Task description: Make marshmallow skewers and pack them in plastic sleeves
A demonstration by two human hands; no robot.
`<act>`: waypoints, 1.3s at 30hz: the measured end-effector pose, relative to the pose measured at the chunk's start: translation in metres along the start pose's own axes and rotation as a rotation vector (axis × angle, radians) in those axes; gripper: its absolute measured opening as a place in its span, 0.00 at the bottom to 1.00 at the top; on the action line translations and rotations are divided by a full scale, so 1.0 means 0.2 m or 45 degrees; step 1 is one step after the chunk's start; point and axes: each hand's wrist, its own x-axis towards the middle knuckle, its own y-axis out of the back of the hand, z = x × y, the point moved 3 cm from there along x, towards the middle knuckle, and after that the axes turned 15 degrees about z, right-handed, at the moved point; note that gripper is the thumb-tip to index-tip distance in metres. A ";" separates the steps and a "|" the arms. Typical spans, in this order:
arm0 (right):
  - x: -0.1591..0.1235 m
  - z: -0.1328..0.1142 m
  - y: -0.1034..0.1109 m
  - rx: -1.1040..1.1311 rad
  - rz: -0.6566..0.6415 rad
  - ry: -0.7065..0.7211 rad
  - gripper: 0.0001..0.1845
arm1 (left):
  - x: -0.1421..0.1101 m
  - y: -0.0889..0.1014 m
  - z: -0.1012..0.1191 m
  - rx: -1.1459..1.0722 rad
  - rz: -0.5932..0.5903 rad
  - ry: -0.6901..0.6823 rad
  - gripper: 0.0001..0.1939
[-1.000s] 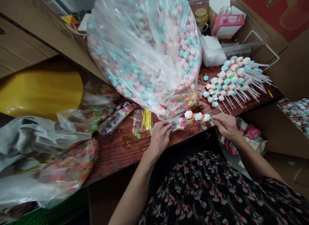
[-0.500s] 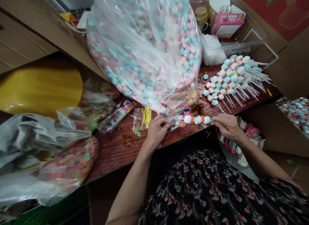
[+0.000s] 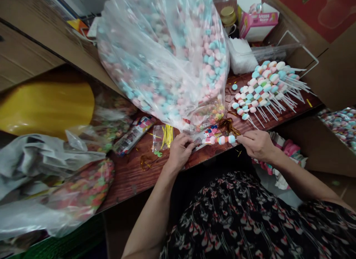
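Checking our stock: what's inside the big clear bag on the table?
The clear plastic bag is packed with pink, white and blue marshmallow candies. Those at its centre are hidden behind the outer layer.

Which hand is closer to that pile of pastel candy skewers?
The right hand is nearer, close below the pile of pastel candy skewers and not touching it. The left hand is farther away, further along the table's near edge.

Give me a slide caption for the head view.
Left hand at a printed wrapper and right hand pinching a marshmallow skewer over a wooden table, beside a clear bag of marshmallows.
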 end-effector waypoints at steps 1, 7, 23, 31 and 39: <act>0.02 -0.02 0.01 -0.027 -0.021 0.045 0.12 | 0.00 0.00 0.01 0.006 -0.014 -0.019 0.09; 0.13 -0.11 -0.03 -0.028 0.013 0.238 0.12 | -0.01 -0.01 0.03 0.012 -0.073 -0.100 0.08; 0.22 -0.06 -0.01 0.110 0.142 0.272 0.13 | 0.03 -0.01 0.21 0.096 -0.412 -0.370 0.11; 0.30 -0.12 -0.01 0.201 0.102 0.357 0.12 | -0.04 -0.09 0.30 -0.063 -0.585 -0.048 0.20; 0.33 -0.10 0.04 0.153 0.101 0.576 0.12 | -0.10 -0.12 0.30 -0.492 -0.564 0.529 0.23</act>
